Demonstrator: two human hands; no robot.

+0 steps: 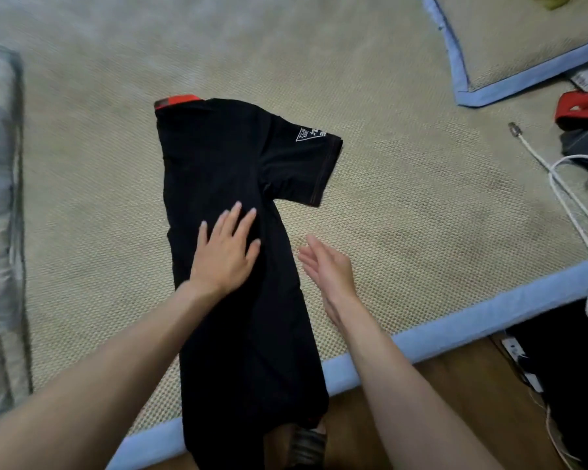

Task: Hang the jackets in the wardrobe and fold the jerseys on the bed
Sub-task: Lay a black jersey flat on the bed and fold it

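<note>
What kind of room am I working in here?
Most likely a bedroom: a black jersey lies on a bed covered by a woven mat with blue edging, a matching pillow sits nearby, and wooden floor shows below.

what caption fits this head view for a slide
Left hand pressing black short-sleeved jersey flat on woven beige mat.

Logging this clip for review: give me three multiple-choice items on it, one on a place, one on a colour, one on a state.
1. Where does the left hand lie?
A. on the jersey
B. on the pillow
C. on the cable

2. What colour is the jersey's collar?
A. red
B. green
C. white

3. How is the right hand?
A. open, holding nothing
C. pinching the sleeve
B. fist round the cable

Key: 1 A, its fingers lie flat on the black cloth; 2 A, red shows at the top edge; 3 A, its fingers are straight, beside the jersey.
</note>
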